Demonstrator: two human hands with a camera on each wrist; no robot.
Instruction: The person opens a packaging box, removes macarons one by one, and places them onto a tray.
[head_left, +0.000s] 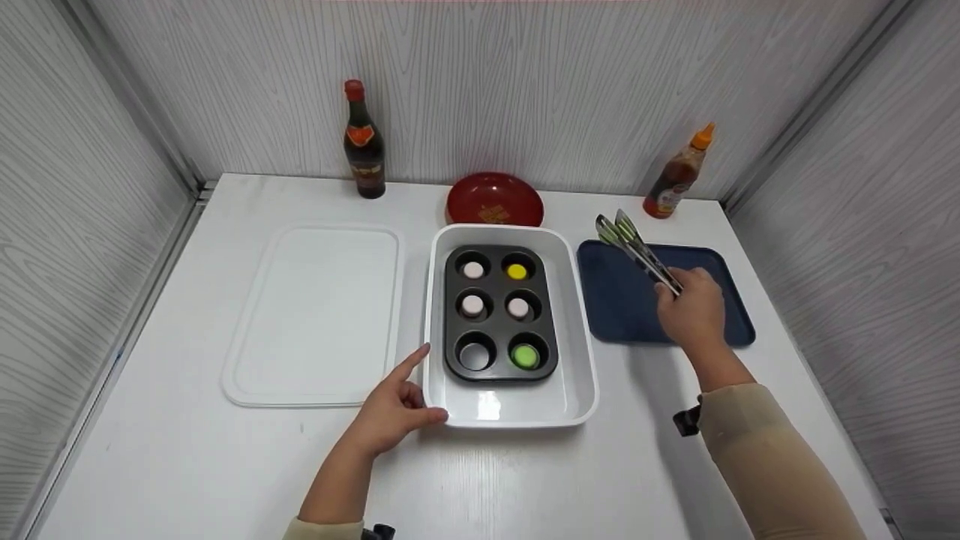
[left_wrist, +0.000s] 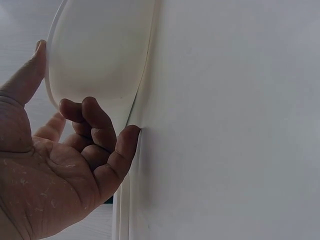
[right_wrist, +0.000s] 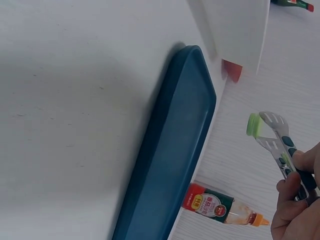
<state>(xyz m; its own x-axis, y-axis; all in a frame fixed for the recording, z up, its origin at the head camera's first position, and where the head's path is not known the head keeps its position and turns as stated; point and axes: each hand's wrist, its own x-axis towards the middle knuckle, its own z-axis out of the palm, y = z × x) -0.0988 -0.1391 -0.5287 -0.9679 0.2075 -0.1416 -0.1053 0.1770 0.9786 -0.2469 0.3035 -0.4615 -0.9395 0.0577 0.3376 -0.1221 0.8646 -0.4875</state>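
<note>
Where head view hides it | tongs (right_wrist: pixel 275 137) pinch green piece (right_wrist: pixel 255 125)

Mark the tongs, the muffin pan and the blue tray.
tongs (head_left: pixel 626 238): head view, on the metal arms.
muffin pan (head_left: pixel 496 316): head view, middle strip between cups.
blue tray (head_left: pixel 619 296): head view, bare floor.

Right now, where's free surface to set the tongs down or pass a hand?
Free: the blue tray left of the right hand with the tongs; the white flat tray; the table in front of the white dish. Crowded: the muffin pan and the back edge by the red bowl.
</note>
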